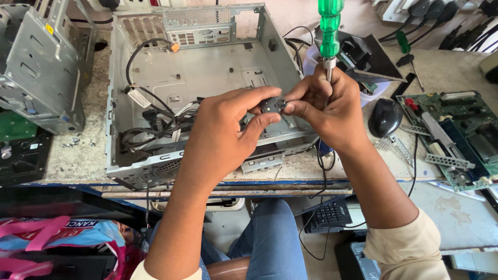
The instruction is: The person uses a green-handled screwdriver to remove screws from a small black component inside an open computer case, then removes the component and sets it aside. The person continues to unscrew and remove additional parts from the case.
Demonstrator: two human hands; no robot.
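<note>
My left hand (225, 132) and my right hand (327, 106) meet above the front of an open grey computer case (207, 67). Both pinch a small dark part (273, 105) between thumb and fingers. My right hand also grips a green-handled screwdriver (329, 28), its handle pointing up and away from me. The screwdriver's tip is hidden inside my fist. A bundle of black and white cables (150, 122) lies in the case's near left corner, just left of my left hand.
A second metal chassis (39, 62) stands at the left. A green circuit board (456, 135) and a black mouse (385, 117) lie at the right. A keyboard (332, 212) sits under the bench edge, a bag with pink straps (57, 236) at lower left.
</note>
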